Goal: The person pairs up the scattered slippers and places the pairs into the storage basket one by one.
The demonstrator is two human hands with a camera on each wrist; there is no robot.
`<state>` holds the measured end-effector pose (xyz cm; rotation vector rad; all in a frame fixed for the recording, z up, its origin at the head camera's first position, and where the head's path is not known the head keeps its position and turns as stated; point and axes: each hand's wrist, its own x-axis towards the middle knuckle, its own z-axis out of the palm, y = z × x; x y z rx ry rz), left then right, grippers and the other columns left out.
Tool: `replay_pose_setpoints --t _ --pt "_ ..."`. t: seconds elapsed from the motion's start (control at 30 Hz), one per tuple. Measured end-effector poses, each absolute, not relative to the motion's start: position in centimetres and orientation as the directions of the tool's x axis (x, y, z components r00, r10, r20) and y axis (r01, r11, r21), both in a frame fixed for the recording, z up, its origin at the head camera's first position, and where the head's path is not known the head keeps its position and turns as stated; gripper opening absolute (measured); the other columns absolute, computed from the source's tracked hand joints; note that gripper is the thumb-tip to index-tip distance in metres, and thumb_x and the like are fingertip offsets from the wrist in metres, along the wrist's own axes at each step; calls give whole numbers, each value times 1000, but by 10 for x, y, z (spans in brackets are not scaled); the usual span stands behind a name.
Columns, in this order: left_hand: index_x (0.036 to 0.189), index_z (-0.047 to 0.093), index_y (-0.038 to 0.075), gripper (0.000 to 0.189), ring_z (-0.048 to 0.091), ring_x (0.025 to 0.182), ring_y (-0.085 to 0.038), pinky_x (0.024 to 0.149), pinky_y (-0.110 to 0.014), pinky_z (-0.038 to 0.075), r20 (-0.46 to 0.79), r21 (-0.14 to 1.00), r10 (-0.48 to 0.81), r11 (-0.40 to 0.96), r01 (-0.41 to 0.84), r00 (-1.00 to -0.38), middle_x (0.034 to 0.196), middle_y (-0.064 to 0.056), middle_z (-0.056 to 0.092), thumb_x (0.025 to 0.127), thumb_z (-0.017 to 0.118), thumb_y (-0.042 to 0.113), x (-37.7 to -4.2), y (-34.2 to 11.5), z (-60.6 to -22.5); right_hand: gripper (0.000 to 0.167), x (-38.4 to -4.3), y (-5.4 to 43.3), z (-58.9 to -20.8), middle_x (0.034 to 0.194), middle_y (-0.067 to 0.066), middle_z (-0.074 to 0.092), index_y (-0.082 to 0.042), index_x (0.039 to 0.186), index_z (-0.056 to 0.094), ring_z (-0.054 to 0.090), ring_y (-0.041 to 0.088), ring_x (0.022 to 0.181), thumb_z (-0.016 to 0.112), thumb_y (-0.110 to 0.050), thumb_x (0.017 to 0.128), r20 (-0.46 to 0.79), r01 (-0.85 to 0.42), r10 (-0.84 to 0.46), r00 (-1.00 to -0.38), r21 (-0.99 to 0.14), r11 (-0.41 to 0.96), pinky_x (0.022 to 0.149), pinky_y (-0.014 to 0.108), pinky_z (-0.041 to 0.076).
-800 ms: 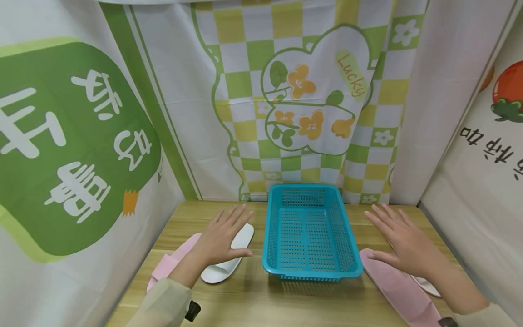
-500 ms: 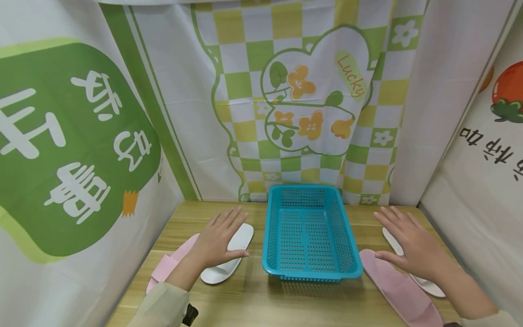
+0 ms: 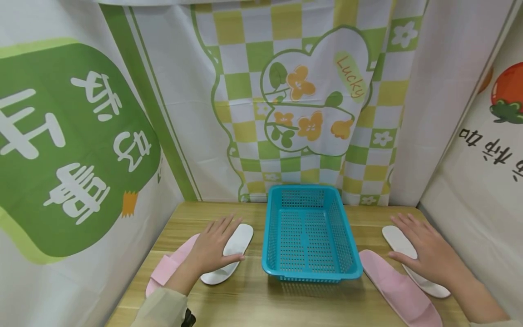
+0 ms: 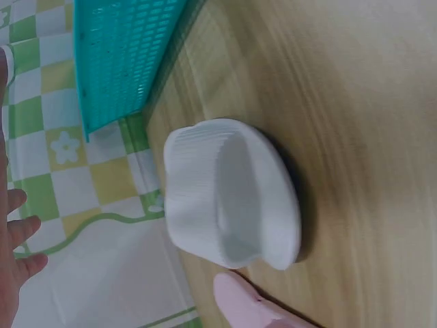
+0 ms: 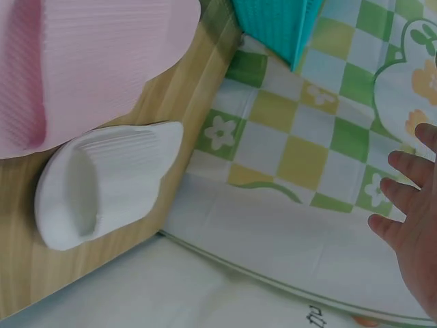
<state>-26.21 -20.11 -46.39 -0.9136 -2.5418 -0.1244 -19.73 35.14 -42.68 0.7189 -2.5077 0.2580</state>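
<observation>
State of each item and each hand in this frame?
basket: upright, empty
left white slipper: flat, under left hand
left pink slipper: flat
right white slipper: flat, under right hand
right pink slipper: flat
left hand: fingers straight
right hand: fingers straight

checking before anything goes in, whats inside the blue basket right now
Nothing shows inside the blue basket: its perforated floor and walls are bare. Only the inner face of the near wall is hidden from the head view. The slippers lie outside it on the table.

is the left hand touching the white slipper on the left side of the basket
Cannot tell. In the head view the left hand overlaps the white foam slipper; the left wrist view shows no contact.
</observation>
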Motion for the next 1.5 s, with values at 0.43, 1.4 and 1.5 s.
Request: replay_pose_setpoints --t 0.43,1.4,1.5 --pt "145 43 4 96 48 125 -41 93 -58 43 372 20 486 848 530 -791 140 -23 47 76 67 66 -259 -213 -505 80 -205 380 -460 130 28 52 -3 142 45 45 48 120 79 -36 78 534 -480 -356 -767 -108 871 112 54 21" --pt "134 44 -13 103 49 118 -50 98 -55 41 337 125 249 944 305 -908 132 -38 44 70 76 61 -254 -216 -564 88 -217 429 -534 130 42 41 16 134 38 39 60 114 68 -50 85 240 -111 -22 -970 -364 925 88 69 33" --pt "133 45 -14 102 51 114 -49 95 -54 44 360 143 227 945 294 -905 130 -37 45 69 78 58 -254 -215 -566 90 -219 433 -539 129 43 39 19 134 36 39 60 114 67 -50 86 211 -92 -15 -977 -362 928 89 69 34"
